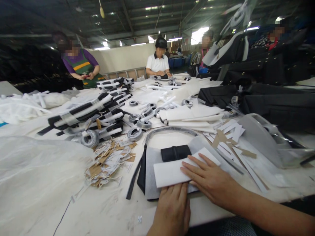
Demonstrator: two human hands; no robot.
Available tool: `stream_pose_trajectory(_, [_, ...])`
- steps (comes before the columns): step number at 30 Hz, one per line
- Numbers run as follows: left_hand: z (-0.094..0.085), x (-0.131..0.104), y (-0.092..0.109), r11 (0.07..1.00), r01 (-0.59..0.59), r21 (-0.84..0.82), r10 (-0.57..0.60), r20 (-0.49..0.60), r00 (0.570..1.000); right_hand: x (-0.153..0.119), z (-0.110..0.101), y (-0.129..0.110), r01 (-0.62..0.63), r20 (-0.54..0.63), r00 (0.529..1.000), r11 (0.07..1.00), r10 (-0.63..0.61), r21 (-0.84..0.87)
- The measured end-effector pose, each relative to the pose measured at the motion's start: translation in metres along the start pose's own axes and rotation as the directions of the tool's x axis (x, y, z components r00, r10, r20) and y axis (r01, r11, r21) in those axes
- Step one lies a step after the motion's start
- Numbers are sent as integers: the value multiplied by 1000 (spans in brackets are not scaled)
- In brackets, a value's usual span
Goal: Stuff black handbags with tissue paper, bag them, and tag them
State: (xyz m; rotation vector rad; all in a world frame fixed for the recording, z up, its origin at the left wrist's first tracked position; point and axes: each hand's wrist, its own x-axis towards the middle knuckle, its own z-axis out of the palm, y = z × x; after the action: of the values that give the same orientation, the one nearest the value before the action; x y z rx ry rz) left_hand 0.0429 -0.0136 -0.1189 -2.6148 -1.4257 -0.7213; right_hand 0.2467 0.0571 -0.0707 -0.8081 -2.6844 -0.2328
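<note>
A handbag point(141, 183) with black sides lies on the table in front of me, with a pale grey sheet point(151, 157) over its face. On it rests a black flap piece with a strap point(176, 152). A white foam sheet point(169, 172) lies slantwise across the bag, below the flap piece. My right hand point(209, 178) is open, its fingers spread flat on the foam sheet. My left hand point(173, 205) is open at the sheet's near edge, fingers stretched forward; their tips are hidden beneath it. The wrapped handle point(169, 130) arches behind the bag.
Cardboard tags with strings point(108, 164) are heaped left of the bag. Behind lie coiled wrapped straps point(135, 133) and bundled black-and-white strips point(83, 113). Paper strips point(231, 137) and clear plastic point(265, 141) lie right, near black bags point(278, 108). Several people work beyond, one in white point(157, 62).
</note>
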Motion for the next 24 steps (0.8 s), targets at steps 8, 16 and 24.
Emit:
stream_pose_trajectory(8, [-24,3,-10,973,-200,-111,161,-290,944,-11,16,-8,-78,-39,996,997,79,29])
stream_pose_trajectory(16, [-32,35,-10,992,-124,31,125,-59,990,-11,17,-11,-122,2,992,984,123,133])
stream_pose_trajectory(24, [21,21,-21,948,-150,282,187,-109,976,24,-35,43,-170,161,981,880,108,444])
